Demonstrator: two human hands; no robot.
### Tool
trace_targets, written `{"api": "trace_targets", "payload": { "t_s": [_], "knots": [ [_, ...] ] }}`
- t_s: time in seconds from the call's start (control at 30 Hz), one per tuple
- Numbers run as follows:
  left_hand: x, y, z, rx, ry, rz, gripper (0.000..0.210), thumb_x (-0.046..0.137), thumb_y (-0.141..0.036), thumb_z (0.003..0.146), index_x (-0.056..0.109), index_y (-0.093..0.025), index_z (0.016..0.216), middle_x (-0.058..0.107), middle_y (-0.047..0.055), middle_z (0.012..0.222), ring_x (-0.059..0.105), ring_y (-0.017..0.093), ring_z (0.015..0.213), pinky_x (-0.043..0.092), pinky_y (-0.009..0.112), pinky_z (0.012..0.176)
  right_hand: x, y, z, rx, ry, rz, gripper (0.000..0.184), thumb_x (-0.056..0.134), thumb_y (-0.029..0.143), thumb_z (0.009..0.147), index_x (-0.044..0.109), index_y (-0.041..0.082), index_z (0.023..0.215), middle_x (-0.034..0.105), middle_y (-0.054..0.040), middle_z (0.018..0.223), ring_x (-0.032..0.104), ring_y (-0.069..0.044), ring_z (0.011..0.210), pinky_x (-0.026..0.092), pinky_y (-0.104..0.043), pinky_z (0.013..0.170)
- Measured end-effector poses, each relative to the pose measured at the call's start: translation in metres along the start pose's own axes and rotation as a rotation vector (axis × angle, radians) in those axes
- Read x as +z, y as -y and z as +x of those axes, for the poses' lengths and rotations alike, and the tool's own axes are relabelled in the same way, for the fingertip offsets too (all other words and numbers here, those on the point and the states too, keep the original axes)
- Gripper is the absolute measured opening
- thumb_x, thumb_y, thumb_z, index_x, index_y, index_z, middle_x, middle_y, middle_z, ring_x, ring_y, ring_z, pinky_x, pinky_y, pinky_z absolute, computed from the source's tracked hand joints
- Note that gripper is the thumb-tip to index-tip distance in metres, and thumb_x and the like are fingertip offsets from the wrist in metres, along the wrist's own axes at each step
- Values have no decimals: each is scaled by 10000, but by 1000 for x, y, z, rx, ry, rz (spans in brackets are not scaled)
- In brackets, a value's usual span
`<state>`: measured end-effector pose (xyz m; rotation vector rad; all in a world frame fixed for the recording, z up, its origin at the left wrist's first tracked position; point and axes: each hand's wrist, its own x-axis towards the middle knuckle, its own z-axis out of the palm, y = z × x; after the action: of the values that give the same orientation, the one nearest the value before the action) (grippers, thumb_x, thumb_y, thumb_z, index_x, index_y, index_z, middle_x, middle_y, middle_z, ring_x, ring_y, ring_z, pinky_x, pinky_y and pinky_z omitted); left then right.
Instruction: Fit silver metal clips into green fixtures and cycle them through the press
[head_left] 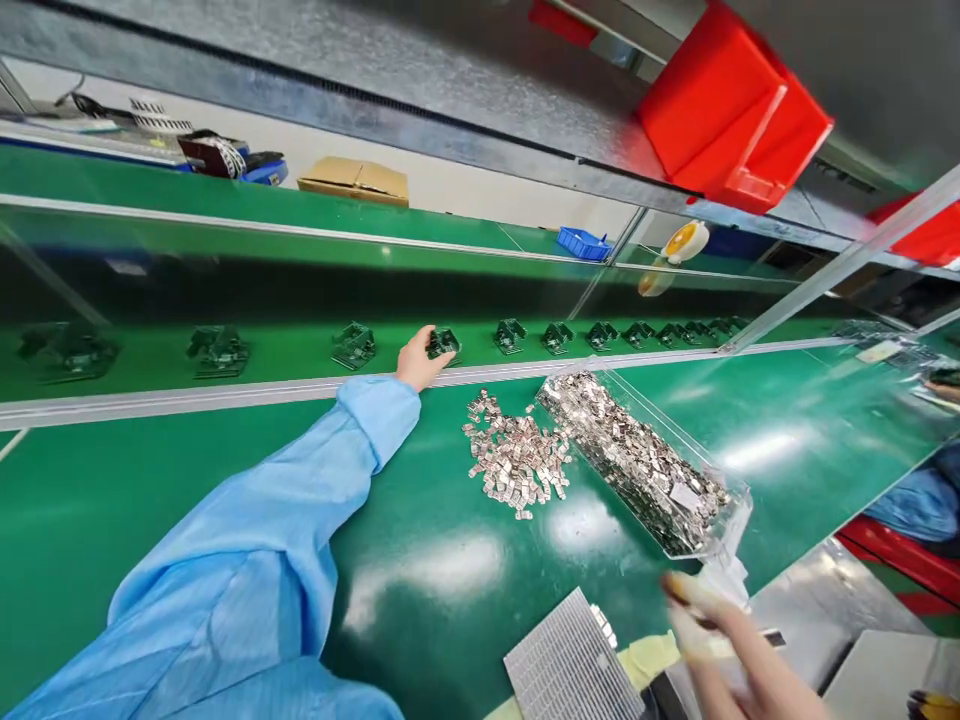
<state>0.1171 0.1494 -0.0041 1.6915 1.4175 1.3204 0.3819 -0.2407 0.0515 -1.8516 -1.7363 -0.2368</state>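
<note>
My left hand, in a light blue sleeve, reaches out to the conveyor belt and grips a small dark green part that stands in a row of like parts. My right hand is blurred at the lower right, near the table edge, and seems to pinch a thin dark piece; I cannot tell what it is. Between the hands lies a loose pile of small silvery metal pieces. Beside the pile stands a clear plastic tray full of the same pieces.
A grey gridded tray lies at the near edge by yellow cloth. Red bins hang on the shelf overhead. A cardboard box, a blue basket and a yellow tape roll sit beyond the belt. Another person's blue sleeve shows at right.
</note>
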Motion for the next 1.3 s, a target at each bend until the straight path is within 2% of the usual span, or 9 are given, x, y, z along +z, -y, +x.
{"api": "trace_targets", "payload": {
  "t_s": [0.13,0.27,0.37,0.47,0.67,0.77,0.9,1.13,1.3],
  "knots": [
    [-4,0,-4,71,55,40,671,745,-299,742,497,-123,1339,542,210,1394,507,336,1310,386,490,1116,63,13,100,-93,310,-12,302,437,262,935,687,206,1095,728,-91,1111,692,-247,1029,569,-364,898],
    [-54,8,-24,283,-20,188,558,704,-310,778,530,-214,1298,411,132,1520,303,328,1450,240,517,1191,127,24,187,-7,426,-183,354,484,116,866,707,207,1125,732,-104,1111,703,-258,1002,546,-369,912],
    [-100,28,-27,329,-203,394,622,718,-355,758,503,-218,1326,315,146,1567,228,369,1471,210,551,1183,162,27,218,35,481,-248,344,572,69,808,729,166,1098,742,-164,1028,721,-302,929,547,-400,863],
    [-125,48,-13,137,-249,400,792,720,-433,735,413,-162,1414,309,202,1551,284,369,1444,276,517,1157,180,25,227,55,537,-276,293,597,55,786,759,150,1010,746,-189,937,722,-332,886,551,-420,808],
    [-122,64,16,11,17,295,599,616,-347,794,498,-194,1361,659,99,1227,646,258,1058,479,375,978,164,20,212,-27,612,-159,300,592,123,833,743,210,1077,742,-106,1074,702,-264,993,524,-356,934],
    [-119,55,8,25,-14,288,568,581,-354,822,497,-205,1364,696,69,1134,677,223,913,510,349,912,150,23,193,-98,633,-55,319,625,85,784,746,218,1049,713,-75,1164,666,-238,1085,486,-330,1007],
    [-114,28,-43,135,-85,243,564,568,-378,848,480,-186,1371,649,75,1267,654,228,1084,485,323,992,145,25,170,-92,596,53,334,562,14,750,759,211,934,734,-71,1044,691,-228,979,526,-343,941],
    [-119,-8,-168,60,227,260,629,550,-467,880,360,-253,1440,561,82,1409,583,275,1249,472,413,1059,150,7,154,91,447,274,328,560,76,737,728,226,975,752,-57,994,707,-241,952,544,-407,942],
    [-150,-1,-191,55,381,324,1051,688,-558,755,56,-282,1548,261,146,1602,447,371,1366,453,508,1067,143,-1,144,208,399,525,300,573,163,742,697,197,1014,756,-60,912,726,-212,895,582,-377,893]
  ]
}}
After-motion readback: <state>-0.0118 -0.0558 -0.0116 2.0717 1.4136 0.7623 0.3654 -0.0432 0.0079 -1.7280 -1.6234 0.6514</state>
